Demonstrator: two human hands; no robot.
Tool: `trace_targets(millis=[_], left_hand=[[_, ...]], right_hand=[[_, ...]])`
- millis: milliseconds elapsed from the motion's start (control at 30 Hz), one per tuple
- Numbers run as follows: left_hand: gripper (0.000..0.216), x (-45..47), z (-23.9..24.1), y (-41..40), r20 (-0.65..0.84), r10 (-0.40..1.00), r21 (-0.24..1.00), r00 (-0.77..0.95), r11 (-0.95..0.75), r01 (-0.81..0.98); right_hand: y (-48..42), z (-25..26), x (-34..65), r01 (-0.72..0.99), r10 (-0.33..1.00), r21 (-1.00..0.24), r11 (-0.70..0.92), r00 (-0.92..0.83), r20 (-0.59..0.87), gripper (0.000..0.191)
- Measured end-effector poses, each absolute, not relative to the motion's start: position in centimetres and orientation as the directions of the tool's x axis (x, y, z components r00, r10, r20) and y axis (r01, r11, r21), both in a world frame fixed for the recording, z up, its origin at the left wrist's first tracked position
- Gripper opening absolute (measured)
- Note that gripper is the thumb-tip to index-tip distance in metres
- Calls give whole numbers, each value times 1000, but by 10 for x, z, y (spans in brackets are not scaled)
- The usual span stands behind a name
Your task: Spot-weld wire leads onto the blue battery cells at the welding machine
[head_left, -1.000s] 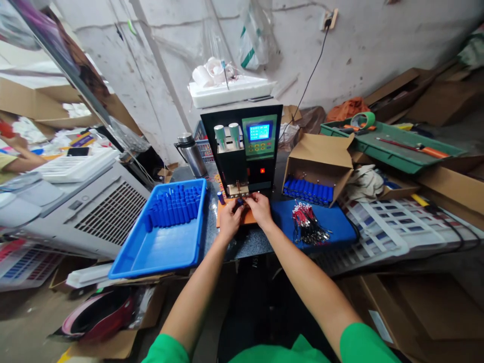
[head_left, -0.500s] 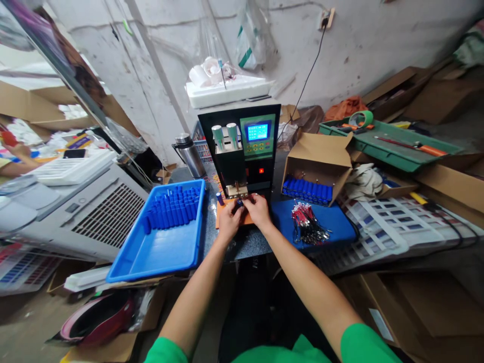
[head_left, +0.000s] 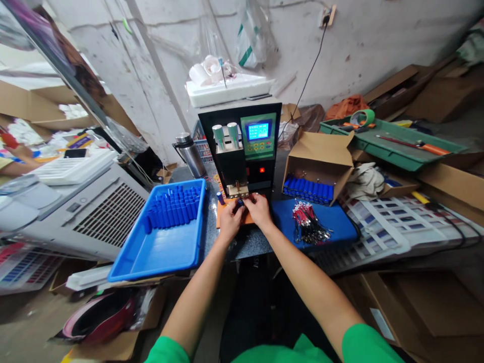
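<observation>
Below the electrodes (head_left: 238, 188) of a black spot welder (head_left: 260, 184), my two hands meet over an orange work plate (head_left: 248, 219). My left hand (head_left: 230, 218) is closed around a dark blue battery cell (head_left: 240, 203), mostly covered by the fingers. Close against it, my right hand (head_left: 258, 209) pinches at the cell's right side; what lies between those fingertips is too small to make out. Another blue cell (head_left: 220, 197) stands upright at the plate's left corner. Red and black wire leads (head_left: 308, 224) lie bundled on a blue pad (head_left: 280, 217) to the right.
A blue tray (head_left: 159, 257) with many standing cells is on the left. An open cardboard box (head_left: 321, 146) of cells sits at the right, before a green tool tray (head_left: 408, 154). A steel flask (head_left: 190, 156) stands behind the blue tray. Another person's arm (head_left: 22, 159) shows far left.
Both hands keep their place beneath the electrodes, with no clear change in grip. The whole view has shifted very slightly.
</observation>
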State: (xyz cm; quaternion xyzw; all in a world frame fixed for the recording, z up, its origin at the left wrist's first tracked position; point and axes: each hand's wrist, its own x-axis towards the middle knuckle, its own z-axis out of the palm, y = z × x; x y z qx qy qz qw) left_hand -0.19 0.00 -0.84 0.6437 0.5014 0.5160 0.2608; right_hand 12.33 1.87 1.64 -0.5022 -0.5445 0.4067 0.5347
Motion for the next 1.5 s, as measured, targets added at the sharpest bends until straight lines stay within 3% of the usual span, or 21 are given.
trace_targets(millis=[733,967,1200,1333,1500], left_hand=[[31,2,-6,-2,408,912,871,-45,-374,320],[28,0,-1,-3,365,930,870,-53,-320,376],[36,-7,8,-6,356,931,886,-79,-310,344],[29,-22,10,-27,373,914,848,-160,-266,458],[22,-26,10,-54,436,900,704,-21,-327,631]], right_hand=[[16,3,131,71,971,-968,240,2,241,22],[19,-1,131,55,969,-968,245,-25,244,24],[18,9,135,-122,985,-982,144,-80,154,26],[17,13,136,-188,991,-978,95,-76,110,26],[19,9,134,-195,991,-976,101,-64,116,24]])
